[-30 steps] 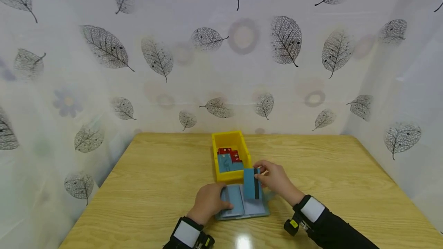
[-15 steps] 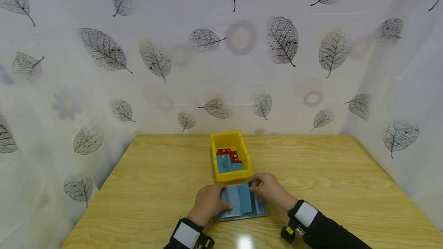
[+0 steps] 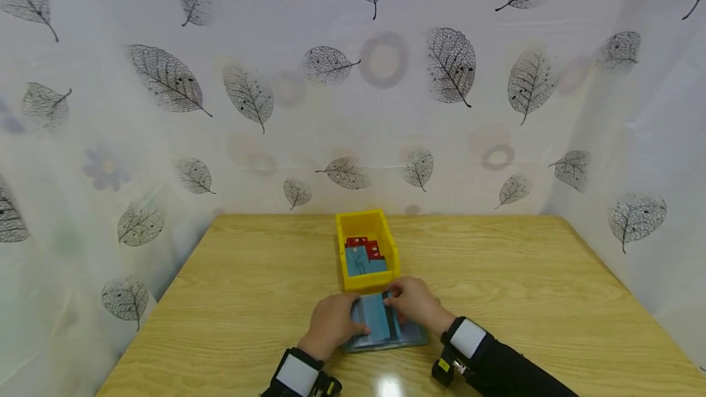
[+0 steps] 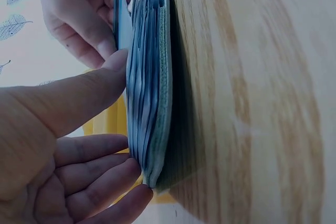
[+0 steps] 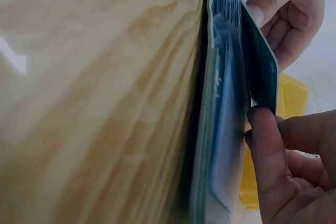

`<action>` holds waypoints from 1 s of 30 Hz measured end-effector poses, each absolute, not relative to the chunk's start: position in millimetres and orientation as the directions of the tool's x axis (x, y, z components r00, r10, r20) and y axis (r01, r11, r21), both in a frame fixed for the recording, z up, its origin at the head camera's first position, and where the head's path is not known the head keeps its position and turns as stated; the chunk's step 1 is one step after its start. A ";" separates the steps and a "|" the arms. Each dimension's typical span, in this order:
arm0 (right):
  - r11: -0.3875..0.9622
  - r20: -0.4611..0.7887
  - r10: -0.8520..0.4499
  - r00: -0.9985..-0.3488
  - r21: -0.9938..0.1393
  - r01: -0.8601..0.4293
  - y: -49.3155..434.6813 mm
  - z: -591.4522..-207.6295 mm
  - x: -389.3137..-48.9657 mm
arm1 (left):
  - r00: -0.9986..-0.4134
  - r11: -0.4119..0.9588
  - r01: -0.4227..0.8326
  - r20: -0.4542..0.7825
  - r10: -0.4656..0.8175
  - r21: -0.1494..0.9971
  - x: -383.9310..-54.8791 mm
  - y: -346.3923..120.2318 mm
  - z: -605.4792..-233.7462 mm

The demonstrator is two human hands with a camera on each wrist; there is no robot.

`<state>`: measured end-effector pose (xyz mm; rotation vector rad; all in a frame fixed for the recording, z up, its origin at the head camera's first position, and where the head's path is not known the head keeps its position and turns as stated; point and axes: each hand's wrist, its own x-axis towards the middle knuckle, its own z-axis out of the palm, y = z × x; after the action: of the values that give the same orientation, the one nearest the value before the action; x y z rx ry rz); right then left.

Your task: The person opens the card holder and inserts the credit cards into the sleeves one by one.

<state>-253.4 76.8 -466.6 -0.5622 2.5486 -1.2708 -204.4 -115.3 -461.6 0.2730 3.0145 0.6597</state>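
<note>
A card holder (image 3: 412, 334) with clear sleeves lies spread on the table, its stack of thin pages showing edge-on in the left wrist view. My left hand (image 3: 329, 323) grips its left side, thumb pressed on the top page and fingers along the edge. Between thumb and fingers of my right hand (image 3: 416, 306) is a blue card (image 3: 377, 318) with a black stripe, pinched by its striped side. The card's left part overlaps the left page, close to the left thumb. In the right wrist view the card (image 5: 266, 72) slants over the pages.
Just behind the card holder stands a yellow bin (image 3: 342, 256). Inside it lie blue cards (image 3: 357, 263) and red cards (image 3: 373, 250). The wooden table (image 3: 265, 262) ends at a leaf-patterned curtain (image 3: 380, 115) at the back and sides.
My right hand has lowered the blue card from above the holder's right page and slid it leftward over the left page. The left hand keeps its place.
</note>
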 end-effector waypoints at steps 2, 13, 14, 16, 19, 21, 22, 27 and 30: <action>0.552 -0.027 -0.434 -0.900 -0.797 -0.243 73.3 -468.2 -254.6 | -0.981 0.891 0.172 -0.007 0.192 0.420 -204.9 -116.2 -462.0; 0.688 0.036 -0.502 -0.864 -0.589 -0.424 69.1 -463.7 -249.1 | -0.974 0.883 0.175 -0.054 0.219 0.435 -205.2 -117.0 -460.5; 0.690 0.034 -0.507 -0.861 -0.582 -0.429 70.7 -460.9 -248.2 | -0.975 0.882 0.174 -0.051 0.218 0.437 -205.3 -117.0 -460.1; 0.687 0.009 -0.514 -0.858 -0.594 -0.418 75.1 -456.2 -247.0 | -0.976 0.879 0.174 -0.044 0.215 0.444 -205.2 -116.8 -459.6; 0.647 -0.056 -0.536 -0.842 -0.668 -0.367 83.2 -451.5 -245.5 | -0.976 0.878 0.179 -0.032 0.215 0.443 -205.0 -116.8 -458.8; 0.597 -0.105 -0.556 -0.825 -0.741 -0.308 87.7 -450.1 -244.5 | -0.976 0.878 0.181 -0.026 0.214 0.444 -204.4 -117.0 -458.2; 0.572 -0.123 -0.565 -0.816 -0.771 -0.280 89.7 -449.6 -244.1 | -0.976 0.878 0.182 -0.024 0.215 0.442 -204.3 -117.1 -458.1; 0.500 -0.170 -0.583 -0.794 -0.846 -0.185 93.0 -448.3 -241.9 | -0.976 0.877 0.183 -0.025 0.216 0.444 -203.5 -117.2 -456.6; 0.492 -0.164 -0.584 -0.795 -0.850 -0.186 90.4 -448.4 -239.7 | -0.977 0.877 0.168 -0.045 0.210 0.449 -203.6 -116.7 -456.9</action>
<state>-239.7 90.4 -448.4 -0.6369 2.3057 -1.2378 -203.6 -116.7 -456.9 0.2981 2.9541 0.6943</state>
